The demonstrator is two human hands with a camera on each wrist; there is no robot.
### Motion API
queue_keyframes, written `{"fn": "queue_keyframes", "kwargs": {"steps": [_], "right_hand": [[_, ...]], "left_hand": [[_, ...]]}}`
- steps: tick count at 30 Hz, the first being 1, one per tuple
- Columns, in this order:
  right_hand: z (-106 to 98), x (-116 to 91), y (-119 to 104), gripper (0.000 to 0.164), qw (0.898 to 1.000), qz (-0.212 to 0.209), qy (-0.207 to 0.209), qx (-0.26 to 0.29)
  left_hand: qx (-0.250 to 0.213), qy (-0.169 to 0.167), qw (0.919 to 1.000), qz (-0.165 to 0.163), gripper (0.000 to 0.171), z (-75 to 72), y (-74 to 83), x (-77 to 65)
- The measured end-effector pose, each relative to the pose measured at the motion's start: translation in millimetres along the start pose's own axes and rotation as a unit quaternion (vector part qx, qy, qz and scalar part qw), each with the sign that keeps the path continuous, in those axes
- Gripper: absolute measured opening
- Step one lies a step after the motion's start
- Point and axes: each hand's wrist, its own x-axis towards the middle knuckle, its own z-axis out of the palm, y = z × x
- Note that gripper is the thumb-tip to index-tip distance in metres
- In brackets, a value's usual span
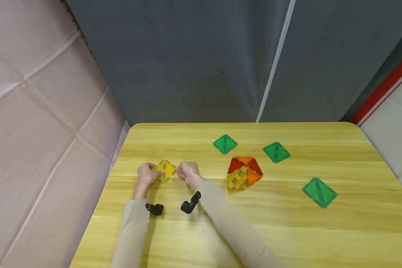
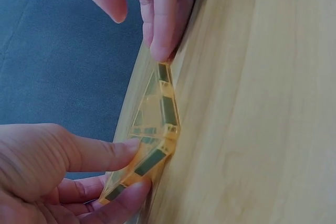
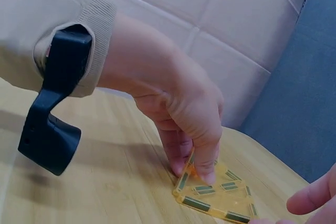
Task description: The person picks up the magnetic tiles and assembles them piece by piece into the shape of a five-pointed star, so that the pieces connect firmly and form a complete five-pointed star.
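Two yellow triangular magnetic tiles (image 1: 165, 170), joined edge to edge as a diamond, lie at the left of the table. My left hand (image 1: 146, 174) pinches their left part between thumb and fingers; in the left wrist view the pair looks slightly bent at the seam. At the opposite corner, my right hand (image 1: 190, 172) touches the tip with its fingers (image 2: 164, 35), while its thumb stands apart from the tile. To the right sits a raised build of red, orange and yellow tiles (image 1: 254, 176).
Three green tile diamonds lie farther off: one at the back (image 1: 225, 144), another behind the raised build (image 1: 276, 152) and a third at the right (image 1: 319, 192). A grey curtain (image 1: 187, 67) borders the wooden table's (image 1: 288, 230) far edge. A quilted pale wall (image 1: 47, 149) stands at left.
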Motion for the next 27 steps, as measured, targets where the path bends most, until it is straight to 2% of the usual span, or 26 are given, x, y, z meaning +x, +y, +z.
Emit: {"fn": "queue_keyframes", "kwargs": {"steps": [2, 9, 14, 19, 23, 27], "right_hand": [[1, 2, 1, 0.036, 1.0, -0.006, -0.004, -0.006], [8, 12, 5, 0.044, 0.998, -0.027, -0.037, -0.045], [11, 19, 3, 0.028, 0.996, -0.026, -0.052, -0.064], [12, 20, 1, 0.011, 0.992, -0.006, -0.081, -0.093], [15, 20, 2, 0.007, 0.986, -0.019, -0.08, -0.148], [17, 19, 3, 0.005, 0.975, -0.044, -0.065, -0.208]], "left_hand": [[0.001, 0.003, 1.0, 0.001, 0.045, -0.1, -0.5, -0.2], [-0.007, 0.001, 1.0, 0.0, 0.044, -0.4, -1.5, 0.2], [-0.022, 0.011, 0.9997, -0.002, 0.041, -1.5, -2.6, -0.1], [-0.049, 0.02, 0.9986, 0.001, 0.033, -2.3, -2.8, -2.2], [-0.075, 0.021, 0.9969, 0.005, 0.03, -1.9, -2.9, -3.1], [-0.117, 0.01, 0.9931, -0.007, 0.026, -2.2, -1.5, -5.4]]}}
